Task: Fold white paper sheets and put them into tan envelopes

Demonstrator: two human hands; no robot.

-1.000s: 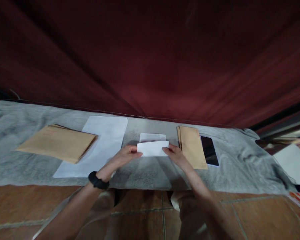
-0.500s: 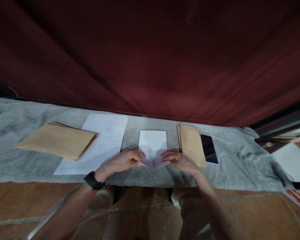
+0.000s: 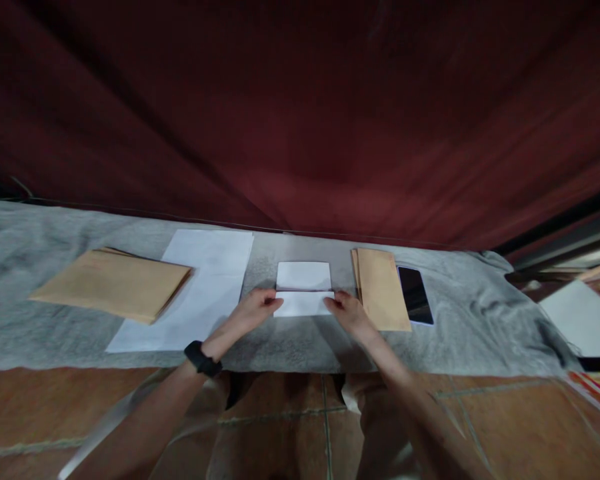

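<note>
A small white sheet of paper (image 3: 304,275) lies in front of me with its near part folded up over itself. My left hand (image 3: 258,308) pinches the left end of the folded flap between thumb and fingers. At the flap's right end, my right hand (image 3: 348,311) pinches it the same way. Just right of that hand lie a few brown envelopes (image 3: 383,290). Larger white sheets (image 3: 207,280) are spread to the left of my left hand, partly under a stack of bigger brown envelopes (image 3: 117,280).
A dark-screened phone (image 3: 416,295) lies beside the right-hand envelopes. Everything rests on a grey cloth (image 3: 300,347) over a narrow surface, with a dark red curtain (image 3: 300,133) behind. A white flat object (image 3: 583,317) sits at the far right. Below is a tiled floor (image 3: 275,440).
The near edge of the small paper has been brought up and away from me, folded over onto the sheet. Both hands moved slightly forward with it.
</note>
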